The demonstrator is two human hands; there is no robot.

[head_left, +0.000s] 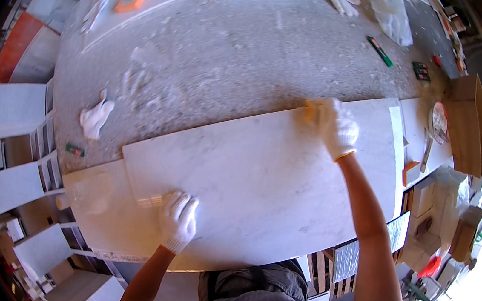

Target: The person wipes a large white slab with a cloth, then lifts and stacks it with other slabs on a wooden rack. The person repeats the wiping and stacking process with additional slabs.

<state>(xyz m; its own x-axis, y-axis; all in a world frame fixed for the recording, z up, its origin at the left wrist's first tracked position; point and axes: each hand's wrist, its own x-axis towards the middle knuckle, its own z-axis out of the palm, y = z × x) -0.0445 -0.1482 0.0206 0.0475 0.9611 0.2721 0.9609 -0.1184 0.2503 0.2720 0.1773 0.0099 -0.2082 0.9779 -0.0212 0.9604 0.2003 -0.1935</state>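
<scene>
A large white slab with faint grey veins (250, 175) lies across the worktable in front of me. My left hand (178, 220), in a white knit glove, rests flat on the slab toward its near left part, fingers stretched forward. Near the slab's far edge, my right hand (335, 126), gloved the same way and a little blurred, presses down with bent fingers. An orange-yellow piece (312, 110) shows at its fingertips; its kind is too blurred to make out. A pale strip (396, 148) runs along the slab's right end.
Beyond the slab is a dusty grey tabletop (216, 57). A loose glove (96, 116) and a small green item (75, 149) lie left; a green stick-shaped tool (379, 51) lies far right. At right are a bowl (439, 122) and a cardboard box (466, 127).
</scene>
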